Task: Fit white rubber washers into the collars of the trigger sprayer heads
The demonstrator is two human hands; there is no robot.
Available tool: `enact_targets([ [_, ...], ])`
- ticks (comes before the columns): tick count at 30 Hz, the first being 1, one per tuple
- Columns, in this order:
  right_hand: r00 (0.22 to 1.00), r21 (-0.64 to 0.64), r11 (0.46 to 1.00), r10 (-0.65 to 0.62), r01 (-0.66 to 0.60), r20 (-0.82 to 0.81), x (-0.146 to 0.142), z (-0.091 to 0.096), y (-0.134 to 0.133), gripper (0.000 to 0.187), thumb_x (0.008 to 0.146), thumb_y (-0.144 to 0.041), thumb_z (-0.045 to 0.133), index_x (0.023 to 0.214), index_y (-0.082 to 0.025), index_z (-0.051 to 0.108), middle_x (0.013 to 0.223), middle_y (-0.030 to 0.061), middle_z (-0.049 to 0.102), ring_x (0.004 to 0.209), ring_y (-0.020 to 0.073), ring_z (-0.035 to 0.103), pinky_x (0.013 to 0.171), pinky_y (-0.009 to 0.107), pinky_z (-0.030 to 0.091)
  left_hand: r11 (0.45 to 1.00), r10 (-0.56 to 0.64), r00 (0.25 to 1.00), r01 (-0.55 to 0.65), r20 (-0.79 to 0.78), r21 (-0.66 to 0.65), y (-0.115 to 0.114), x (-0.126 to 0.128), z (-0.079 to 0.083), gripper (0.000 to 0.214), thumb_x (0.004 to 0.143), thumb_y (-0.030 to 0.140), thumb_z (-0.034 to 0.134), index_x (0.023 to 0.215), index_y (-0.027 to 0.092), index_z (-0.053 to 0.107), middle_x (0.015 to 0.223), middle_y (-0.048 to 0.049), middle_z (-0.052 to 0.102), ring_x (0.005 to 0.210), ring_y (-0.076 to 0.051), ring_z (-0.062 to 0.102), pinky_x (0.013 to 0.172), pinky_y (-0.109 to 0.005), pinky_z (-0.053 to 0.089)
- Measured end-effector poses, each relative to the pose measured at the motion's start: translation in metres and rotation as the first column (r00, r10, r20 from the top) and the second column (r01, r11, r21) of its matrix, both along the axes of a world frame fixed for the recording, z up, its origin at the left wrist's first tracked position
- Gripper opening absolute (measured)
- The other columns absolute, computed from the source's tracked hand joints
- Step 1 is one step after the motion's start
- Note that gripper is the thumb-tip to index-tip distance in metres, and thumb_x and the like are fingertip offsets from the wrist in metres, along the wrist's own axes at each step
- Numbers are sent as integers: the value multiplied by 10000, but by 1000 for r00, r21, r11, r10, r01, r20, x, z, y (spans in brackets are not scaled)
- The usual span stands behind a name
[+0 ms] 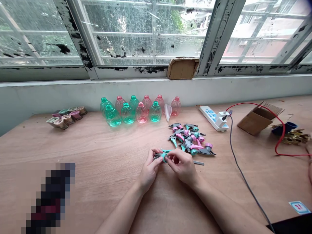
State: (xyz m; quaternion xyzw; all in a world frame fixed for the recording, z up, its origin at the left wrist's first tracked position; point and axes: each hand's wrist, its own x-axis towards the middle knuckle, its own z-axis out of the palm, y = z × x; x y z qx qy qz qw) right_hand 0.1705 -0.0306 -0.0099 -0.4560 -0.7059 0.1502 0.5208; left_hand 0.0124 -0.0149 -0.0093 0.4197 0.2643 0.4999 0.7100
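Note:
A teal and grey trigger spray head (pixel 164 158) is held above the table in my left hand (pixel 151 165), its fingers closed around the grey body. My right hand (pixel 181 162) is closed in a pinch at the teal collar's opening. Whatever lies between those right fingertips is too small or hidden to make out. Just beyond my hands lies a pile of spray heads (pixel 190 138) in grey, pink and teal. A thin grey strip (pixel 199 162) rests on the table by my right hand.
Several clear green bottles (pixel 128 113) and pink bottles (pixel 142 113) stand along the wall, beside a clear plastic cone (pixel 168 112). A power strip (pixel 214 118), grey cable (pixel 240 169), red cable (pixel 280 130) and cardboard box (pixel 254 120) are right. Small coloured pieces (pixel 67 117) sit left.

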Motion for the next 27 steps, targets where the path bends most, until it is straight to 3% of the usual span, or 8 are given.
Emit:
enact_targets([
  [5,998,-19,999,39,-38,43,2,0,0,99,877,-187,620,900,-207,714,750,16,650,567,111,534,552,248,434,1000,0,1000,0,18,-10,-2,0,5,167,854,235,636,989,204,543,1029,-28,545,988,-166,524,917,-318,417],
  [19,998,-64,997,46,-49,-51,2,-1,1,120,878,-207,641,933,-225,747,855,46,717,675,152,622,586,275,481,1000,5,996,-7,93,28,-2,1,-2,154,901,333,591,967,199,550,1052,-44,497,987,-170,479,898,-308,419],
  [27,999,-39,999,27,-29,-45,1,0,0,121,875,-221,623,908,-213,738,810,47,698,610,136,574,535,260,464,982,47,995,-30,-86,185,-3,-1,-8,156,916,349,562,1004,228,516,1093,-37,481,1087,-197,459,1020,-351,365],
])
